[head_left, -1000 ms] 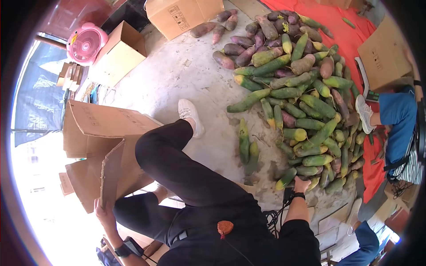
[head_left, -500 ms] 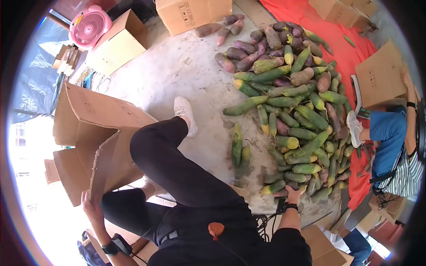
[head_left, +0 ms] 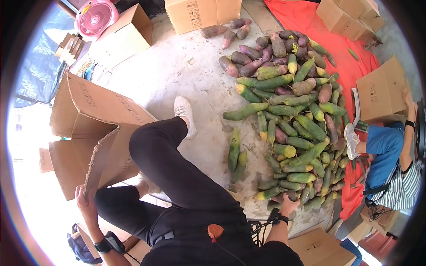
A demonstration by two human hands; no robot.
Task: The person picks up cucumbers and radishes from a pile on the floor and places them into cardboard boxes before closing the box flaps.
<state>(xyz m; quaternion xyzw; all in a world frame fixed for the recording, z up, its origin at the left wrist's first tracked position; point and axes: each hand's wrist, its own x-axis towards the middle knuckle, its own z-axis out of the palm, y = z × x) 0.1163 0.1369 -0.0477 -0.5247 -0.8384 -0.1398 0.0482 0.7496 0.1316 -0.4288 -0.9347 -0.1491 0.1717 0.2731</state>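
My left hand is closed on the edge of a flap of the open cardboard box at the left, beside my bent knee. At the lower edge of the large pile of green and purple radishes, my right hand reaches in with its fingers curved around a dark radish, which is mostly hidden. Two green radishes lie apart from the pile, nearer my leg.
A person in blue trousers holds a cardboard box at the right by a scale. Red cloth runs behind the pile. More boxes and a pink fan stand at the back.
My right hand has shifted slightly left and down along the pile's edge. My left hand and the flap have moved a little left. The whole view has shifted slightly.
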